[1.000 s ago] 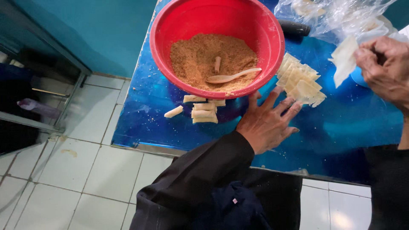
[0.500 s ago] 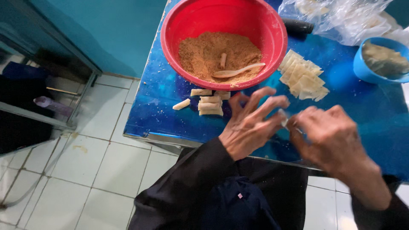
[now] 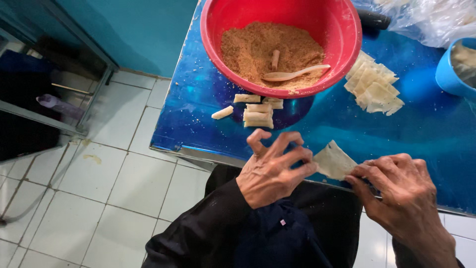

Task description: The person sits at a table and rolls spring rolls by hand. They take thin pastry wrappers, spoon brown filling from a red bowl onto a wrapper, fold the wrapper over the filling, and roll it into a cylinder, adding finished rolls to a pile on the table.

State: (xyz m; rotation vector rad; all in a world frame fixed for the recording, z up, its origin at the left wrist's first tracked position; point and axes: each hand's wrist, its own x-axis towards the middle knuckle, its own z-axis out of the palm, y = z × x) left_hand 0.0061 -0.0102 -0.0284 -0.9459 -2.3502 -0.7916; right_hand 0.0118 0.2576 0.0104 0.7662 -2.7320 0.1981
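Note:
A thin pale pastry wrapper point(image 3: 333, 160) lies at the near edge of the blue table point(image 3: 317, 126). My right hand point(image 3: 396, 191) pinches its right corner flat. My left hand point(image 3: 272, 166) hovers at its left side with fingers curled and apart, fingertips close to the wrapper's edge. Behind them a red bowl point(image 3: 342, 30) holds brown crumbs, one small roll and a pale spoon point(image 3: 292, 75). Several finished rolls point(image 3: 255, 110) lie in front of the bowl. A stack of wrappers point(image 3: 374, 85) sits to the bowl's right.
A blue bowl point(image 3: 448, 69) with pale filling stands at the right edge. A clear plastic bag point(image 3: 426, 17) lies behind it. White floor tiles point(image 3: 99, 188) and a metal-framed rack point(image 3: 54, 94) are to the left, below a teal wall.
My right hand came down from the far right to the table's near edge with one wrapper. My left hand lifted off the table and curled its fingers beside the wrapper.

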